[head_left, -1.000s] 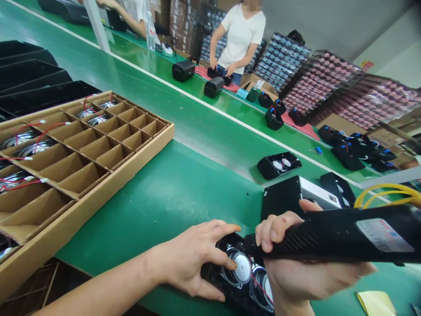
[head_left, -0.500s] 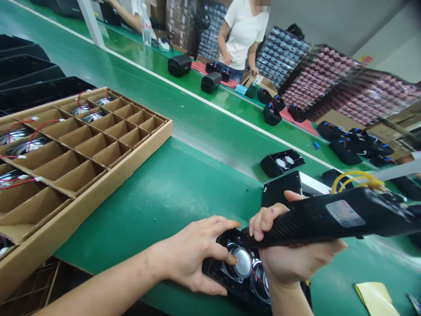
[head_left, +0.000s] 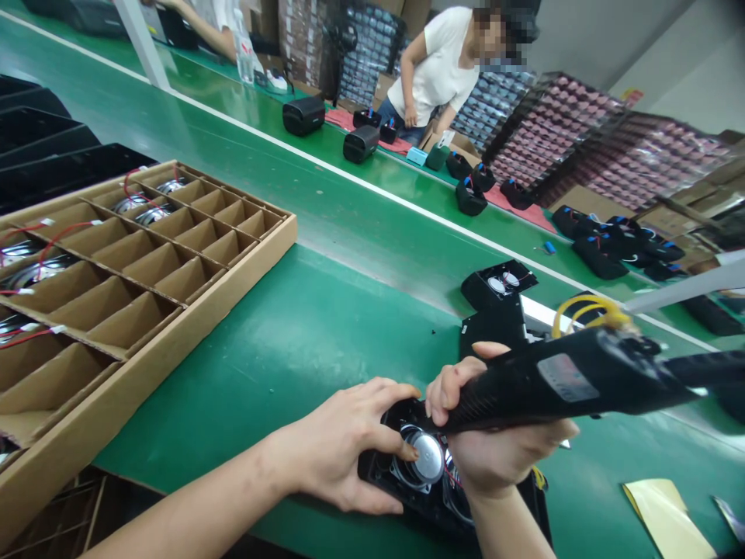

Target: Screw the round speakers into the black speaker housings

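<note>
My left hand (head_left: 346, 446) grips the left end of a black speaker housing (head_left: 416, 508), thumb on its near edge and a finger resting on a round silver speaker driver (head_left: 429, 458). A second driver with a red wire sits beside it, partly covered by my right wrist. In my right hand (head_left: 492, 458), fingers wrapped around it, is a black electric screwdriver (head_left: 527, 388) with a label and a loop of yellow cord (head_left: 587, 314). It slants over the right part of the housing; its tip is hidden by my fingers and the housing's edge.
A divided cardboard tray (head_left: 233, 287) with several drivers in its cells stands at left. Beyond my right hand lie black speaker boxes (head_left: 494, 322). Yellow paper (head_left: 667, 512) lies at lower right. Across the green conveyor (head_left: 349, 198), a person (head_left: 436, 62) works among more speakers.
The screwdriver and my right hand have shifted slightly left, and the screwdriver's rear end now appears nearer. My left hand keeps its hold. The person across the conveyor has bent forward.
</note>
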The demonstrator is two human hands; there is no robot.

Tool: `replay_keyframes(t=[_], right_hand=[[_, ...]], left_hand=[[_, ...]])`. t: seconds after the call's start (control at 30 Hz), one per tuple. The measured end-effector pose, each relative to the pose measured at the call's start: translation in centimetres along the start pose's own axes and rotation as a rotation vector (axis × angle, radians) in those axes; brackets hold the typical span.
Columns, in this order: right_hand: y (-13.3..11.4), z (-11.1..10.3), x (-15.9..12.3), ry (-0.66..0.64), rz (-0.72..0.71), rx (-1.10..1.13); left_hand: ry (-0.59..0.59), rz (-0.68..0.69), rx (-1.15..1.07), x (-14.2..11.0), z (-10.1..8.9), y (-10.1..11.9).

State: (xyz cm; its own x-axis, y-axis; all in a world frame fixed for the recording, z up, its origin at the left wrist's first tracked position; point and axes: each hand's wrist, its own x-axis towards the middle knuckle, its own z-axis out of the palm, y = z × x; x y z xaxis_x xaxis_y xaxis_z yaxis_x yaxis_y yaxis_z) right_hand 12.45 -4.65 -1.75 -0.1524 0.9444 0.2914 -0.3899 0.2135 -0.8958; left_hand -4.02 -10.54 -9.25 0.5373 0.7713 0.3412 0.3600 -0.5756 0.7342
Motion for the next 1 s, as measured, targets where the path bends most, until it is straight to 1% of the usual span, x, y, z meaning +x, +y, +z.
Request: replay_keyframes(t=[0.07, 0.23, 0.3, 0.43, 0.47, 0.6, 0.77, 0.87, 0.93, 1.0], right_hand=[[0.3, 0.0, -0.3, -0.028, 0.023, -0.003], [0.9, -0.4, -0.8, -0.147, 0.034, 0.016], [0.8, -0.3, -0.8, -0.124, 0.035, 0.031], [0.5, 0.0, -0.4, -0.014, 0.025, 0.032], [0.4, 0.1, -0.4, -0.003, 0.022, 0.028], [-0.1, -0.4, -0.3, 0.019, 0.016, 0.033], [-1.5, -1.1, -0.3, 0.002, -0.083, 0.065], [-1.9, -1.2, -0.1, 0.004, -0.098, 0.077], [-2.0, -1.4, 0.0, 0.001, -0.092, 0.069], [-2.2, -1.9, 0.2, 0.013, -0.109, 0.061]], left_hand=[[0.011, 0.007, -0.001, 0.0, 0.0, 0.0], [0.020, 0.001, -0.012, -0.3, 0.1, 0.1], [0.019, -0.009, -0.018, -0.3, 0.0, 0.3], [0.012, -0.006, -0.009, -0.4, -0.1, 0.5], [0.009, -0.005, -0.005, -0.4, -0.1, 0.5], [0.003, -0.008, 0.008, -0.6, 0.0, 0.4], [-0.023, -0.036, 0.036, -0.8, 0.3, 0.2], [-0.040, -0.061, 0.047, -1.0, 0.3, 0.4], [-0.048, -0.075, 0.051, -1.2, 0.0, 0.8], [-0.057, -0.082, 0.024, -1.2, -0.9, 1.4]])
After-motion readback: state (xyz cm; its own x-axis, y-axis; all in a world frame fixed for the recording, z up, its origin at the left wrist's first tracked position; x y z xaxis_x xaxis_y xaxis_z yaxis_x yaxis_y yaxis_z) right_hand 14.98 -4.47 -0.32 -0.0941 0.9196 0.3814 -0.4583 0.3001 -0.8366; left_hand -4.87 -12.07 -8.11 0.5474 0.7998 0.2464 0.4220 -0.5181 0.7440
